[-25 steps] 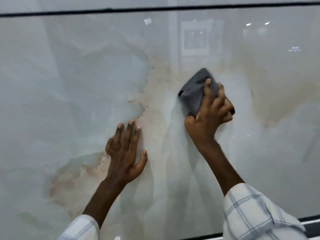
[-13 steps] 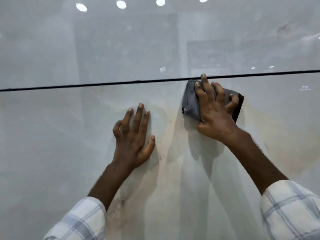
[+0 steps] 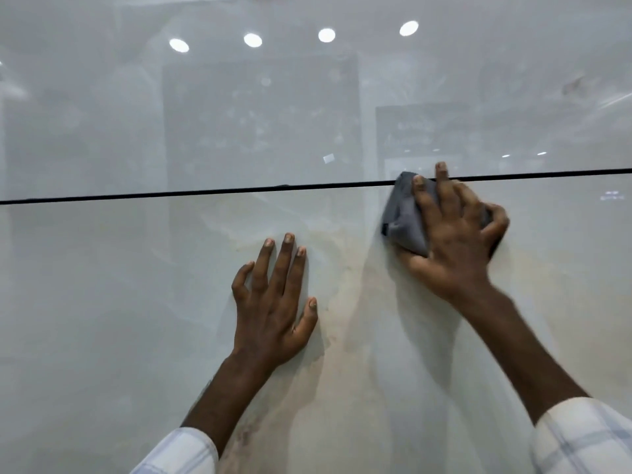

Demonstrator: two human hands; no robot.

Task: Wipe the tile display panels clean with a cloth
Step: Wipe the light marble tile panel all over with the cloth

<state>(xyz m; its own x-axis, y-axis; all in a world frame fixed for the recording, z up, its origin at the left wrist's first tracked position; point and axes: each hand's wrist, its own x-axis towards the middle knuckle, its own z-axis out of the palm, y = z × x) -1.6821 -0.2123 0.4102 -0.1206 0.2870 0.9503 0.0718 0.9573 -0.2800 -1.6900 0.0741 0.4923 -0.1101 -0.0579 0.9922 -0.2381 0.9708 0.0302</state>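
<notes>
The right hand (image 3: 455, 234) presses a bunched grey cloth (image 3: 405, 217) against the lower tile panel (image 3: 102, 302), right at the dark joint (image 3: 205, 193), fingers closed over it. The left hand (image 3: 273, 302) lies open and flat on the panel, likely for steadying.

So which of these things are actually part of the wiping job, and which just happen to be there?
Part of the job:
- grey cloth, pressed flat under the right hand
- lower tile panel
- upper tile panel
- left hand, flat on the lower panel

Just there:
- dark joint line between panels
- reflected ceiling lights
- checked sleeves
</notes>
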